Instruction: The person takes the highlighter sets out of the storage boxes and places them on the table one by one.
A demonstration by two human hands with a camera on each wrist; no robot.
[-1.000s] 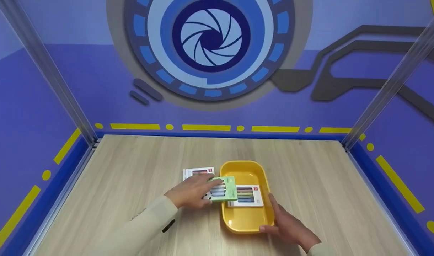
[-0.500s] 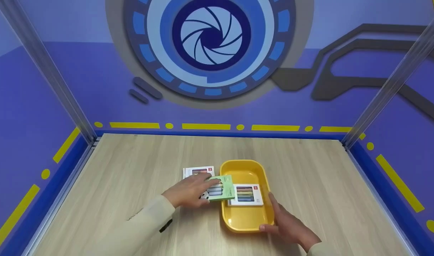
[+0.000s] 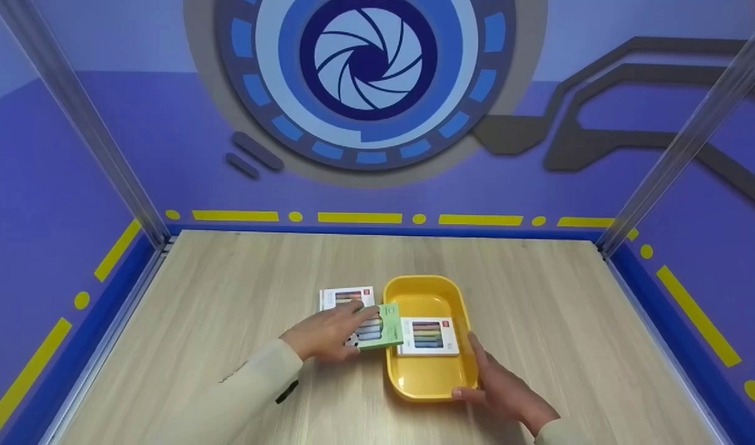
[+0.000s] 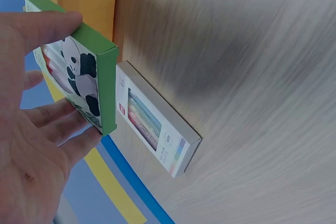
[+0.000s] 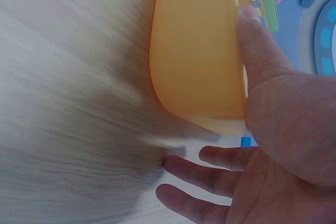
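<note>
Probably light and stiff, the green box (image 3: pixel 389 326) is being gripped suitably by its edges in the left hand (image 3: pixel 323 332); the tray (image 3: pixel 430 380) is being touched by the spread right hand (image 3: pixel 504 392).

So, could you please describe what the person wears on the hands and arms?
The left hand and right hand are bare, without visible gloves or rings. The left sleeve and right sleeve are cream. A small black strip shows at the left sleeve's edge; I cannot tell its purpose.
</note>
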